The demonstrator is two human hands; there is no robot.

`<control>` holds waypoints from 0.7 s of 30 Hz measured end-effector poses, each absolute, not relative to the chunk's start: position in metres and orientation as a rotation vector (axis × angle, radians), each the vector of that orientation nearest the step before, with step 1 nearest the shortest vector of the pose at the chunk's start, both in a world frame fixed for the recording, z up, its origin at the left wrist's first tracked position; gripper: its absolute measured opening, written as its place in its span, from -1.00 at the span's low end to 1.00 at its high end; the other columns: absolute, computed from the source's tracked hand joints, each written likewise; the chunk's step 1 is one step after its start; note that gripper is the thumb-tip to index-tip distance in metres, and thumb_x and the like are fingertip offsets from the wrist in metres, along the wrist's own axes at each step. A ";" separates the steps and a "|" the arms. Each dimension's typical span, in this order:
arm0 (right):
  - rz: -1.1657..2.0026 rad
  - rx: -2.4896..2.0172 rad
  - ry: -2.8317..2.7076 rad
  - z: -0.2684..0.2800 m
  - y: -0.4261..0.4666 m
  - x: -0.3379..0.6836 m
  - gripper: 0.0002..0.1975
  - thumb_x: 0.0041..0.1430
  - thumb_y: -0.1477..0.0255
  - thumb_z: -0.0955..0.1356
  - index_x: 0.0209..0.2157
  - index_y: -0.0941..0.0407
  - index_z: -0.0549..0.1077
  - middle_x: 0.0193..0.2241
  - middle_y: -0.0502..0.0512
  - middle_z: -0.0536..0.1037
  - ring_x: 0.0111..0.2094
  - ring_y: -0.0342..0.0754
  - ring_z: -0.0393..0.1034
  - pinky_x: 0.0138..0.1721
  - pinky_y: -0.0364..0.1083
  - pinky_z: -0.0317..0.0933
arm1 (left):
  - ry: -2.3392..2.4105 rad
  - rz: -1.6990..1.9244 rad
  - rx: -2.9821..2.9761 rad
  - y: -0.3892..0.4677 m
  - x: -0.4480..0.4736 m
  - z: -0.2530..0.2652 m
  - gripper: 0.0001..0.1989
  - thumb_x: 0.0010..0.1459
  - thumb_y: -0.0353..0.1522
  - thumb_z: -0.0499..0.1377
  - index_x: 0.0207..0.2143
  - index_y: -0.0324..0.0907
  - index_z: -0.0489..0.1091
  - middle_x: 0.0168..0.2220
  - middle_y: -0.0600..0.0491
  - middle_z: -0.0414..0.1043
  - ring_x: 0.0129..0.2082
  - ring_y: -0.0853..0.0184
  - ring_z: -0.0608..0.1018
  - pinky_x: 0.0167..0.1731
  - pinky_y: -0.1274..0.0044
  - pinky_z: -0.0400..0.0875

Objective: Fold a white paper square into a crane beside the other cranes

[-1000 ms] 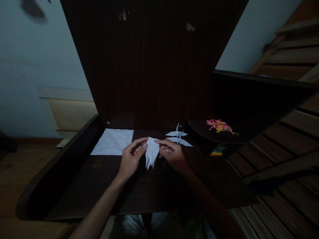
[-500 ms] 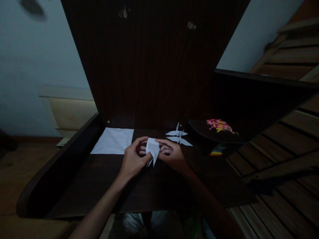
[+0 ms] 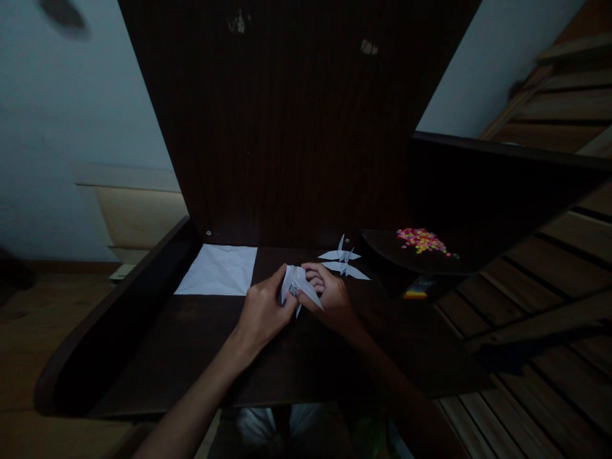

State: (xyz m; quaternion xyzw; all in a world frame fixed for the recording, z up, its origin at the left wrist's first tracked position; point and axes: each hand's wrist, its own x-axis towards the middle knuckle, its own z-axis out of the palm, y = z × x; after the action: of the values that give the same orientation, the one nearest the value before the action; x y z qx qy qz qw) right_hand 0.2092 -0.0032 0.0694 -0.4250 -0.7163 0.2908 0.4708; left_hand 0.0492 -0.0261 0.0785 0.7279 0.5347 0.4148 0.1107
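Between my hands is a piece of folded white paper (image 3: pixel 299 278) with pointed flaps, held just above the dark desk. My left hand (image 3: pixel 268 305) grips its left side, thumb at the lower middle and fingers behind. On the right side, my right hand (image 3: pixel 329 296) pinches the paper, its thumb under a flap that covers part of it and its other fingers curled. Two folded white paper cranes (image 3: pixel 345 262) rest on the desk just beyond my right hand. Left of my hands lies a flat, creased white paper sheet (image 3: pixel 217 271).
A heap of small pink, yellow and orange pieces (image 3: pixel 423 241) lies on a raised dark corner shelf (image 3: pixel 392 252) at the right. The dark desk (image 3: pixel 191 357) has a raised left side edge (image 3: pixel 109 319) and a tall back panel (image 3: pixel 301 127). Wooden slats (image 3: pixel 540 280) stand to the right.
A flap of the folded paper has spread out to the right, over my right thumb, and the inner folds now show. My left hand has shifted slightly right and turned.
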 end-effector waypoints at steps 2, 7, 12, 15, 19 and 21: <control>0.646 -1.088 -1.798 0.072 -0.004 0.210 -0.51 -0.13 0.48 0.42 -0.07 0.13 0.35 -0.34 0.07 0.53 -0.48 -0.15 0.39 -0.44 -0.17 0.30 | 1.631 1.120 2.228 -0.027 0.049 0.080 -0.54 0.06 -0.41 0.14 0.05 -0.22 0.33 -0.39 0.00 0.57 -0.45 0.28 0.59 -0.41 0.54 0.42; 0.497 -1.211 -1.907 0.079 -0.006 0.213 -0.56 -0.16 0.50 0.40 -0.13 0.15 0.43 -0.41 0.05 0.55 -0.52 -0.13 0.37 -0.41 -0.14 0.26 | 1.636 0.851 2.394 -0.030 0.042 0.087 -0.65 0.16 -0.37 0.06 0.01 -0.14 0.38 -0.42 0.02 0.57 -0.48 0.27 0.59 -0.48 0.54 0.37; 0.505 -1.265 -2.013 0.087 -0.006 0.219 -0.66 -0.19 0.52 0.38 -0.25 0.18 0.51 -0.49 0.01 0.49 -0.57 -0.18 0.26 -0.46 -0.17 0.17 | 1.489 0.834 2.477 -0.027 0.029 0.091 -0.62 0.16 -0.36 0.08 0.04 -0.17 0.37 -0.21 -0.08 0.56 -0.29 0.19 0.61 -0.27 0.43 0.47; 0.770 -1.222 -1.958 0.088 -0.004 0.222 -0.69 -0.16 0.53 0.33 -0.27 0.17 0.50 -0.46 0.00 0.49 -0.53 -0.18 0.29 -0.51 -0.21 0.15 | 1.284 1.031 2.479 -0.023 0.021 0.091 -0.56 0.14 -0.38 0.12 0.11 -0.17 0.32 -0.01 -0.09 0.46 -0.08 0.21 0.54 -0.08 0.41 0.45; 1.203 -1.213 -1.821 0.088 -0.001 0.226 -0.76 -0.13 0.53 0.30 -0.32 0.18 0.47 -0.59 -0.05 0.47 -0.58 -0.17 0.33 -0.58 -0.24 0.15 | 1.061 1.229 2.434 -0.019 0.015 0.092 -0.69 0.16 -0.37 0.14 -0.02 -0.12 0.44 0.02 -0.04 0.44 -0.04 0.25 0.52 -0.03 0.40 0.44; 1.324 -1.200 -1.757 0.090 -0.001 0.226 -0.82 -0.13 0.52 0.31 -0.39 0.17 0.45 -0.64 -0.07 0.45 -0.62 -0.18 0.32 -0.61 -0.24 0.15 | 1.001 1.288 2.410 -0.019 0.015 0.091 -0.71 0.16 -0.38 0.15 -0.05 -0.13 0.45 -0.01 -0.05 0.47 -0.06 0.26 0.54 -0.06 0.40 0.46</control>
State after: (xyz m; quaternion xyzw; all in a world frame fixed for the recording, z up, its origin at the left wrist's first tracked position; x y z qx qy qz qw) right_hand 0.2264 -0.0010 0.0897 -0.4550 -0.6658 0.5020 0.3125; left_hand 0.0145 -0.0187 0.0913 0.8225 0.3418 0.4397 0.1155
